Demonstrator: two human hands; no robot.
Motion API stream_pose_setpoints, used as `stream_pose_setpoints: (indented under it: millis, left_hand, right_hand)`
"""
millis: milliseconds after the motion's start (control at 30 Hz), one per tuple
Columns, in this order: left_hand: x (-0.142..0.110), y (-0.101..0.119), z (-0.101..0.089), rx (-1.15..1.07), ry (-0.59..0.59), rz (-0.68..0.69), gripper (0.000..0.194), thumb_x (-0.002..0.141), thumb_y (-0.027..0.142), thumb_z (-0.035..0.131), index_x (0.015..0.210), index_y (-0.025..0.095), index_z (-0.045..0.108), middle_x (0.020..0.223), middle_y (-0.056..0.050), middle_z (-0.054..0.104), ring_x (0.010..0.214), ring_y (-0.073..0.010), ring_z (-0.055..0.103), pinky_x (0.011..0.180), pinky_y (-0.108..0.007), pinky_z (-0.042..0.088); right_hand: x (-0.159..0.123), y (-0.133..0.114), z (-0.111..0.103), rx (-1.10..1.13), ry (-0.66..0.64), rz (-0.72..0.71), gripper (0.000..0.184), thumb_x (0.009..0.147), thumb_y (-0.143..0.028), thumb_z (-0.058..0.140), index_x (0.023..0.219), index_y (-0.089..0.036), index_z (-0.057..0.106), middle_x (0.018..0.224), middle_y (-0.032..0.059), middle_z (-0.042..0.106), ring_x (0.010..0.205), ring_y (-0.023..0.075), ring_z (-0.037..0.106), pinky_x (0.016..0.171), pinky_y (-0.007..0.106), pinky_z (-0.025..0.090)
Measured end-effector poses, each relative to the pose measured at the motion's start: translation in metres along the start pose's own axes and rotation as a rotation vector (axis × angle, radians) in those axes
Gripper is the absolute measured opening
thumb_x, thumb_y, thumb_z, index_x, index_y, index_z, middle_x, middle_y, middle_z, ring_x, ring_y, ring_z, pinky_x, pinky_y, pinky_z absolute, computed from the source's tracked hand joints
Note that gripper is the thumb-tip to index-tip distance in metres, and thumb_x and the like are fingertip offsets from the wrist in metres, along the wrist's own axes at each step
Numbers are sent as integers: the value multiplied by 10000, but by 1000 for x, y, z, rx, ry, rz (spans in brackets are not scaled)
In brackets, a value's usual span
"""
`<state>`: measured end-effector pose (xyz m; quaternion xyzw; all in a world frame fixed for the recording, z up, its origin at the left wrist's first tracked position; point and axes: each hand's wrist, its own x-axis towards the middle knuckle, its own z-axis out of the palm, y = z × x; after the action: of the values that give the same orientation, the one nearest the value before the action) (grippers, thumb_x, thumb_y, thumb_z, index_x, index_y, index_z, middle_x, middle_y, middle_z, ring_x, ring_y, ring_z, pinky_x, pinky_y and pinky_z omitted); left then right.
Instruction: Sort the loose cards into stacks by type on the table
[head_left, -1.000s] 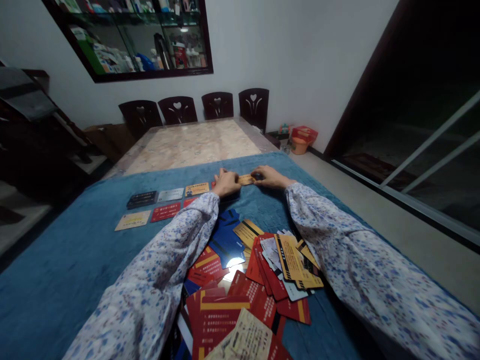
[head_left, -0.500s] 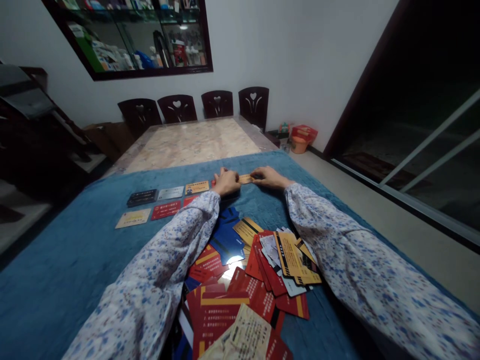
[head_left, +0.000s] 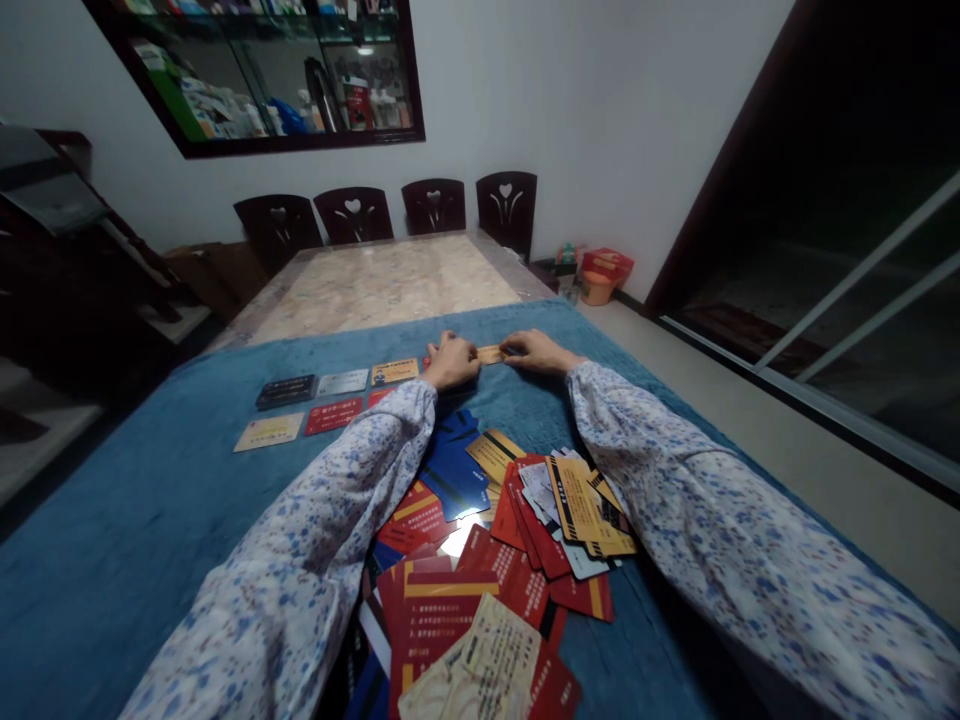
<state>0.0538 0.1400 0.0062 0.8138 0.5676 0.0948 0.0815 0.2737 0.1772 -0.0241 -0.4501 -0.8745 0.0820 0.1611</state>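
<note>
A gold card (head_left: 490, 354) lies at the far end of the blue cloth, between my two hands. My left hand (head_left: 454, 360) grips its left end and partly covers a red card behind the fingers. From the other side, my right hand (head_left: 541, 353) pinches the card's right end. Left of my hands are cards in two rows: a black stack (head_left: 286, 391), a silver card (head_left: 343, 383), a yellow-orange card (head_left: 394, 372), a cream card (head_left: 269, 432) and a red card (head_left: 333, 415). My left sleeve hides part of the nearer row.
A loose heap of red cards (head_left: 450, 625), blue cards (head_left: 456, 475) and yellow cards (head_left: 581, 500) spreads between my forearms. The blue cloth (head_left: 150, 480) covers the near part of the marble-patterned table (head_left: 390, 275). Dark chairs (head_left: 354, 215) stand beyond it.
My hands stay at the two ends of the gold card with hardly any movement. The view has shifted very slightly; the cards keep their places.
</note>
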Motion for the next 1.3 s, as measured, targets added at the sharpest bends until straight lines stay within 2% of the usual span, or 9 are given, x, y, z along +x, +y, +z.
stream_pose_setpoints:
  millis: [200, 400, 567, 700, 1033, 1300]
  left_hand:
    - [-10, 6, -5, -9, 38, 28, 331, 918, 284, 541, 1154, 205, 760, 1371, -120, 694, 1478, -389, 330, 1136, -610, 308]
    - [-22, 13, -9, -5, 58, 71, 363, 938, 278, 518, 1201, 192, 752, 1383, -118, 689, 1490, -384, 320, 1151, -586, 297]
    - [-36, 17, -10, -11, 68, 109, 367, 925, 260, 528, 1207, 199, 755, 1408, -109, 672, 1494, -384, 318, 1156, -607, 289]
    - [-45, 20, -11, -31, 74, 138, 353, 916, 258, 551, 1198, 218, 758, 1394, -109, 679, 1496, -391, 315, 1149, -613, 293]
    - [-69, 43, -12, -81, 83, 266, 327, 911, 244, 570, 1183, 238, 752, 1479, -86, 619, 1494, -394, 309, 1136, -617, 299]
    - [-88, 69, -7, -97, 68, 386, 327, 921, 244, 584, 1204, 243, 746, 1398, -89, 667, 1480, -375, 334, 1166, -615, 265]
  right_hand:
    - [-1, -1, -2, -3, 16, 22, 391, 853, -308, 678, 1201, -154, 768, 1160, 95, 775, 999, 226, 684, 900, 291, 493]
    - [-4, -4, -10, -28, 37, -3, 382, 860, -304, 686, 1203, -156, 768, 1191, 116, 760, 1052, 243, 679, 936, 311, 489]
    - [-12, -11, -20, -30, 82, -58, 346, 895, -324, 669, 1185, -169, 779, 1118, 123, 774, 976, 249, 688, 880, 328, 505]
    - [-21, -19, -28, -40, 84, -56, 332, 918, -339, 656, 1179, -177, 784, 1114, 126, 781, 987, 260, 696, 906, 346, 500]
    - [-63, -26, -39, -76, 79, -19, 310, 911, -282, 648, 1181, -195, 773, 1155, 102, 790, 1062, 265, 697, 958, 357, 481]
    - [-108, -34, -50, -97, 75, 0, 278, 935, -282, 616, 1138, -186, 779, 1091, 111, 792, 994, 266, 676, 927, 373, 456]
